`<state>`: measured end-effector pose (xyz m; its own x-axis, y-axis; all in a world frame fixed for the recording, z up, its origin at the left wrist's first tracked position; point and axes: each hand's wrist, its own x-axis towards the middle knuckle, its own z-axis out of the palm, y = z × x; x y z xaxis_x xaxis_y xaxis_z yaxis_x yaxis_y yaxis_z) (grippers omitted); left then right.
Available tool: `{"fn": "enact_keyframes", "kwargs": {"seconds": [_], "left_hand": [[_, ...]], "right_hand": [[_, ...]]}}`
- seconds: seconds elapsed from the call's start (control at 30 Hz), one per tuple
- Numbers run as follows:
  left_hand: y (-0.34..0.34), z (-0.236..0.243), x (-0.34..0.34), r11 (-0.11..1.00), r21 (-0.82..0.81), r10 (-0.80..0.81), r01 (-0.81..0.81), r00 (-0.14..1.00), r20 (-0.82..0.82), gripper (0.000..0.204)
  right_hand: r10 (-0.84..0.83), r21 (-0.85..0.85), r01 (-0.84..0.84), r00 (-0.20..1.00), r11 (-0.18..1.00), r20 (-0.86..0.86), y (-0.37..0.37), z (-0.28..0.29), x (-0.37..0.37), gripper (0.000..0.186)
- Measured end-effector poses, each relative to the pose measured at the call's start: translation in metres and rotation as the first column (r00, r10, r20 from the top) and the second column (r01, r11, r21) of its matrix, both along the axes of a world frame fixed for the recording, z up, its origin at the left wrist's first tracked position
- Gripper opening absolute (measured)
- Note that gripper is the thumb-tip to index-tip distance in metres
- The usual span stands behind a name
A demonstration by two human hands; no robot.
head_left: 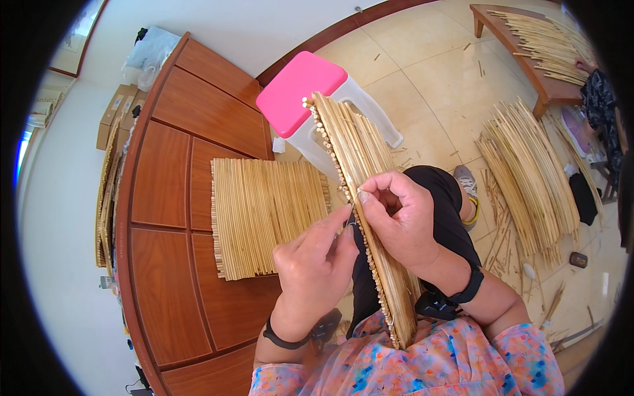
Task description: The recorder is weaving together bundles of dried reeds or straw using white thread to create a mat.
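Observation:
An upright-edged mat of pale reeds (368,145) runs from my lap up past the pink-topped stool, its cut ends along the left side. My left hand (314,257) is closed beside that edge, a thin strand between or near its index finger and thumb, too small to name. My right hand (396,221) lies over the mat, thumb and index finger pinched at the edge on something small and pale, perhaps part of the strand. Both wrists wear dark bands.
Another reed mat (264,211) rests against wooden panels (162,290) on the left. A plastic stool (302,86) stands ahead. Loose reed bundles (525,178) lie on the right floor (422,92). A bench (538,89) holds more reeds, with another person's hand (582,66) at it.

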<state>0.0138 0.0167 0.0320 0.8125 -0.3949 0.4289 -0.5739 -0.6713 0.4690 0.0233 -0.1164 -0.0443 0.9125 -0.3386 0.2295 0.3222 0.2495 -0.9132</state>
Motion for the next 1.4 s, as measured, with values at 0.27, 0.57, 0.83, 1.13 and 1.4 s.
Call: {"fn": "enact_keyframes", "kwargs": {"seconds": [0.27, 0.57, 0.83, 1.13, 1.4], "left_hand": [[0.0017, -0.0021, -0.0001, 1.000, -0.002, 0.002, -0.002, 1.000, 0.009, 0.027], [0.0004, -0.0006, -0.0001, 1.000, 0.012, 0.007, -0.007, 1.000, 0.013, 0.026], [-0.0014, 0.0025, -0.0004, 0.999, 0.039, 0.009, -0.010, 0.999, 0.031, 0.026], [-0.0016, 0.0030, 0.0026, 0.997, 0.066, 0.035, -0.036, 0.999, 0.012, 0.021], [-0.0003, 0.0052, 0.0040, 0.996, 0.056, 0.070, -0.074, 0.995, 0.076, 0.017]], "right_hand": [[-0.004, -0.006, 0.005, 1.000, 1.000, 0.001, 0.0001, 0.0009, -0.0007, 0.006], [0.005, -0.007, -0.005, 1.000, 1.000, -0.004, -0.0009, 0.0026, -0.0005, 0.006], [-0.014, -0.030, 0.014, 1.000, 0.999, 0.016, -0.0014, 0.0038, -0.0011, 0.005], [-0.014, -0.028, 0.014, 1.000, 1.000, 0.024, -0.0004, 0.0029, -0.0009, 0.005], [-0.015, -0.033, 0.015, 1.000, 0.999, 0.013, -0.0005, 0.0043, -0.0015, 0.005]]}}
